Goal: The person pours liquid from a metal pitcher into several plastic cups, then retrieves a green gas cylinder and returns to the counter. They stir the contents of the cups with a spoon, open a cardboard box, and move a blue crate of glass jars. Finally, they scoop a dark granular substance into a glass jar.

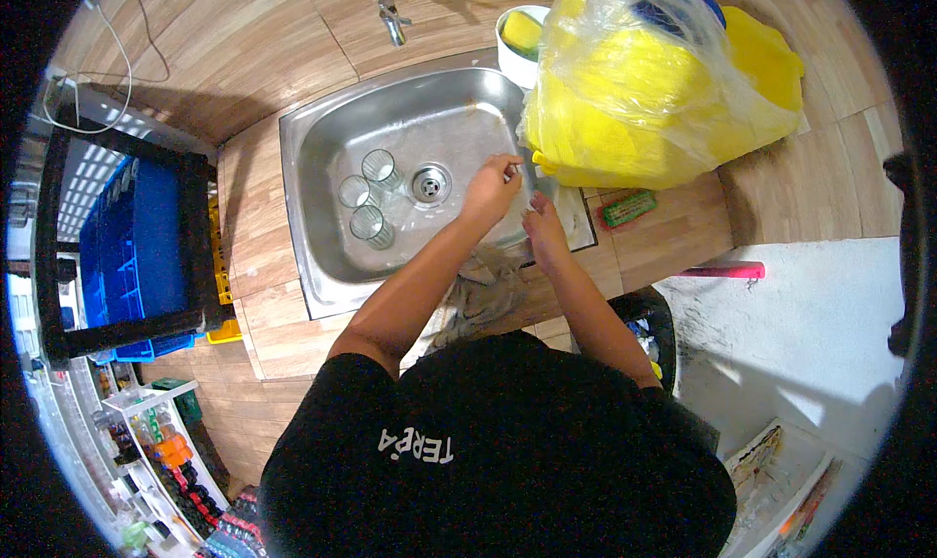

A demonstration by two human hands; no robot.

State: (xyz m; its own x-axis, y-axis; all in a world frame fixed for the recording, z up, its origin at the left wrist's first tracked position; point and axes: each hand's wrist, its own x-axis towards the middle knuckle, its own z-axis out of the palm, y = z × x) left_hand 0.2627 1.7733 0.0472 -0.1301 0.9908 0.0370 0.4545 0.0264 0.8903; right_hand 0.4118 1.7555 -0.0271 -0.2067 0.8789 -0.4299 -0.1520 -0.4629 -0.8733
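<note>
My left hand (pixel 492 186) is over the right side of a stainless steel sink (pixel 468 130), its fingers curled. Something small and pale shows at its fingertips, too unclear to name. Close beside it, my right hand (pixel 547 227) is above the sink's right rim with its fingers directed towards the left hand. Whether it holds anything is unclear. Three ribbed clear drinking glasses, a back one (pixel 379 166), a middle one (pixel 356 191) and a front one (pixel 370 226), stand close together in the basin, left of the drain strainer (pixel 430 185).
Behind the sink is a metal faucet (pixel 392 24). A white tub (pixel 518 64) holds a yellow sponge (pixel 521 31). Yellow plastic goods (pixel 637 97) in clear wrap overhang the sink's right edge. A green packet (pixel 628 209) lies nearby. Blue crates (pixel 150 229) stand left, a black bin (pixel 655 316) right.
</note>
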